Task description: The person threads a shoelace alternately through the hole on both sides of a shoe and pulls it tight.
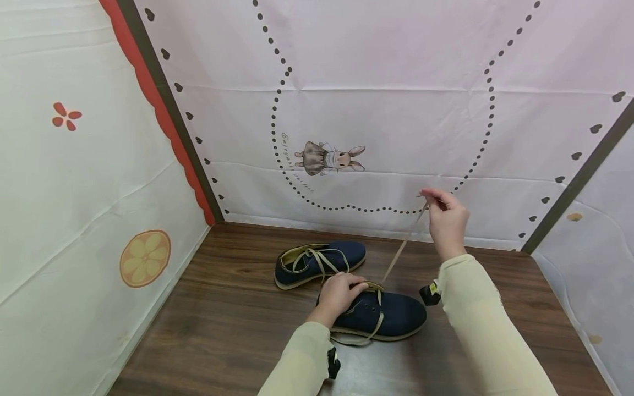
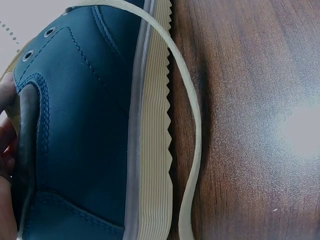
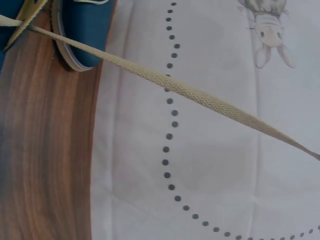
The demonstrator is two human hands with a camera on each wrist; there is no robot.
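A navy shoe with a tan sole lies on its sole on the wooden surface, toe to the right. At its opening, my left hand grips the upper by the tongue; some fingertips show at the left wrist view's edge. My right hand, raised to the right, pinches the end of a beige shoelace. That lace runs taut and slanting down to the shoe's tongue. Its other length crosses the shoe's side and lies loose on the surface. In the right wrist view the right fingers are out of frame.
A second navy shoe, with its lace strung loosely, sits just behind the first. White printed cloth stands as a wall at the back, with more cloth on the left and right. Brown wood spreads in front.
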